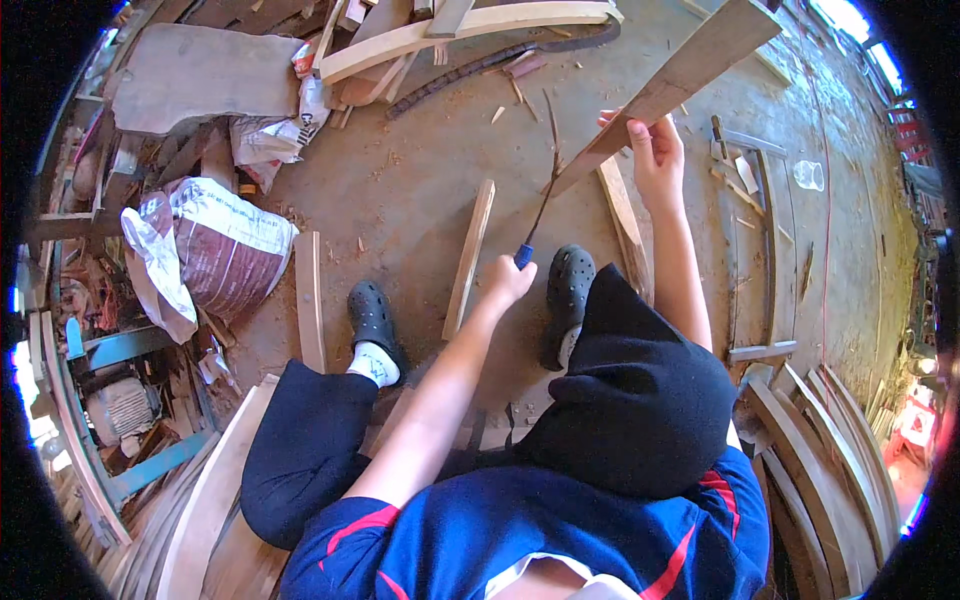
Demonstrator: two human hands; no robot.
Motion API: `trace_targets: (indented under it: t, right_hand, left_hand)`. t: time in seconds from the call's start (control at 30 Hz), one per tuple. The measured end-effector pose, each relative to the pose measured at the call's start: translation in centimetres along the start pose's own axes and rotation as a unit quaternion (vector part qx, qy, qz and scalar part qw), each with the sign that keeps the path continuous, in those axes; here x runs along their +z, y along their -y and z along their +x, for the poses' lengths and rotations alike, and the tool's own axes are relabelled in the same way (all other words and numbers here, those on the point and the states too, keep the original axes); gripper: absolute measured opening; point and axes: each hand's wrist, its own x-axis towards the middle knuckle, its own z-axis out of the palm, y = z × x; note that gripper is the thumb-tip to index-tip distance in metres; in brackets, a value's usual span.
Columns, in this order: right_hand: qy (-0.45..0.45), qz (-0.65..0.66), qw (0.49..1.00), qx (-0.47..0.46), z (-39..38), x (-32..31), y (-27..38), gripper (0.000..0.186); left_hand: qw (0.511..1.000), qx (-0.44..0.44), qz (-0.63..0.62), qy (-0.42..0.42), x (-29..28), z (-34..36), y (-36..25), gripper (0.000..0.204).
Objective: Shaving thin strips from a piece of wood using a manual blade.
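Note:
My left hand is wrapped round the blue handle of a long, thin, dark tool. Its shaft points up and away; whether it is a rod or a blade seen on edge I cannot tell. A flat wooden board is gripped near its lower part by my right hand, thumb on the face towards me and fingers partly hidden behind. The board slants from the middle towards the far right, and its lower end is close to the tool's shaft. Beneath it, a wooden strip runs down towards my right knee.
Wooden strips lie on the floor between my feet. At the left stand a stuffed sack and a blue metal frame with a motor. Curved timber is piled far ahead. A wooden frame and a clear cup lie right.

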Motion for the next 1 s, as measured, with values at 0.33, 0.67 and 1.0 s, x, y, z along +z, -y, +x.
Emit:
trace_targets:
  t: [0.33,0.67,1.0]
  right_hand:
    - [0.023,0.015,0.999,0.023,0.1,1.9,-0.1,0.020]
    - [-0.012,-0.014,1.000,0.000,-0.1,2.6,-0.2,0.022]
    - [-0.035,-0.019,0.999,-0.020,-0.3,1.9,-0.9,0.023]
  left_hand:
    - [0.886,-0.215,-0.312,0.268,-4.6,-0.7,-0.9,0.017]
    - [0.986,0.096,0.114,-0.081,-5.1,-3.7,-5.6,0.033]
    - [0.964,0.140,0.192,0.115,-13.1,-6.1,-13.1,0.026]
